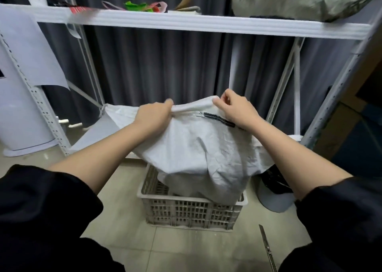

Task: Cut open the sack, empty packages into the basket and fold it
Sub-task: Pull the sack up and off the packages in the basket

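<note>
Head view: our left hand (154, 114) and right hand (235, 108) both grip the white sack (196, 147) over the basket (192, 211); its black print is unreadable.

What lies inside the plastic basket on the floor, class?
The lower end of the white sack hangs into the basket, held up by both hands. Pale shapes show beneath it; whether they are packages is hidden by the sack.

The sack (192, 147) hangs into the basket (190, 211), a knife (267, 249), seemingly, lying right of it.
</note>
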Motion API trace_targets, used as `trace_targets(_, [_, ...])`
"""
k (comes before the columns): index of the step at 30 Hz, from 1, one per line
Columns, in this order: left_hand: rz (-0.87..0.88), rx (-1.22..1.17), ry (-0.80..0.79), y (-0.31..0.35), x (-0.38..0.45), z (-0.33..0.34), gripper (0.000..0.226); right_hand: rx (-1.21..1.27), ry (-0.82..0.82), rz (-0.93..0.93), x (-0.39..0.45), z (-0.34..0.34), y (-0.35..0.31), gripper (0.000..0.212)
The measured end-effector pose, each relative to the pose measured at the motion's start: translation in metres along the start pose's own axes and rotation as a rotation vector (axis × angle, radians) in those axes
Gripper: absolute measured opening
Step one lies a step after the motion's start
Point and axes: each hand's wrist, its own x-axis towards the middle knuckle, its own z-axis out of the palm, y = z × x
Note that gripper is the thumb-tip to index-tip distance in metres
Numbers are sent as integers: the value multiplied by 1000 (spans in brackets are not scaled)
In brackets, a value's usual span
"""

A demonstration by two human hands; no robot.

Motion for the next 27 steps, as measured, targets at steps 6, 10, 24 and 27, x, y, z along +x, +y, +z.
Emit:
trace_targets(6, [-308, -363, 91, -1, 25, -11, 17, -302, -468, -19, -20, 6, 54, 75])
trace_targets(10, [-326, -328, 109, -9, 38, -18, 15, -633, -199, 73, -9, -6, 57, 23])
trace_targets(24, [-439, -220, 359, -39, 77, -50, 25, -396, 477, -23, 47, -60, -9, 35])
trace_targets(27, [-411, -238, 393, -31, 84, -52, 24, -323, 514, -12, 48, -47, -16, 33])
